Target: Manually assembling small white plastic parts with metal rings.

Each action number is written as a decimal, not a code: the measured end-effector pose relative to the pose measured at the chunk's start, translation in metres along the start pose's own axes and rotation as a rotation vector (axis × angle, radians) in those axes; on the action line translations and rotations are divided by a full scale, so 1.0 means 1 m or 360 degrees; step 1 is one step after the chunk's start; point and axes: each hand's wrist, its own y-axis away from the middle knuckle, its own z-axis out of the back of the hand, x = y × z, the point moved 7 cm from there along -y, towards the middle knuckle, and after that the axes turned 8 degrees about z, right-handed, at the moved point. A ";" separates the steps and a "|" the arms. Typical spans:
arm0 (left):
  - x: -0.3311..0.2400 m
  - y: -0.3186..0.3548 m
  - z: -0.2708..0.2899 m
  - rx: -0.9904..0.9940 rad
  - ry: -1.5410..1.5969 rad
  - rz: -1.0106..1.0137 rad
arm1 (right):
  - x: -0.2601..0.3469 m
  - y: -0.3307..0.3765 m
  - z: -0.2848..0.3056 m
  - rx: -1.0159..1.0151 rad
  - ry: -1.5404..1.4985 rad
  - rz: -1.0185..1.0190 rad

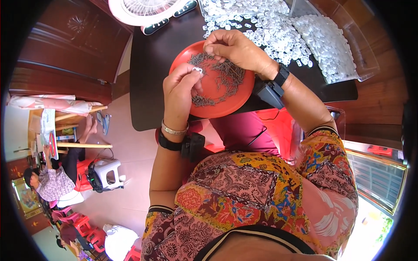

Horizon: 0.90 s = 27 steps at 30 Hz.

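While the left hand (180, 85) is closed at thumb and fingertips on a white plastic clip (198, 70), the piece is held over the left part of a round red plate (244, 98) on the dark bench (148, 82). A light pinch at the clip's edge is judged best, so that its opening is left uncovered. Within the plate, slim grey fasteners (230, 76), screws or nails, are scattered in a loose ring; these are best taken singly, by the shank, with the point directed away from the fingertips. Over the plate's far edge, the fingers of the right hand (237, 48) are bent toward the thumb, but whether a fastener is gripped cannot be told. Farther right, loose translucent clips (278, 37) are heaped, and more are contained in a clear tub (363, 71).

From left to right, no brand or lettering can be made out on the fan (150, 6), the held clip, the plate or the tub.
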 end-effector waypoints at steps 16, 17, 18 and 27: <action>0.000 -0.005 -0.002 -0.0013 -0.0104 -0.0144 | 0.001 0.002 -0.005 -0.0024 -0.0071 -0.0269; -0.002 -0.005 -0.003 -0.0022 -0.0209 -0.0201 | 0.005 0.002 -0.007 -0.0011 -0.0046 -0.0226; -0.002 -0.006 -0.004 -0.0026 -0.0208 -0.0201 | 0.003 0.002 -0.008 -0.0008 -0.0047 -0.0226; -0.005 -0.002 -0.008 -0.0028 -0.0047 -0.0154 | 0.009 0.006 -0.025 0.0279 -0.0070 -0.0051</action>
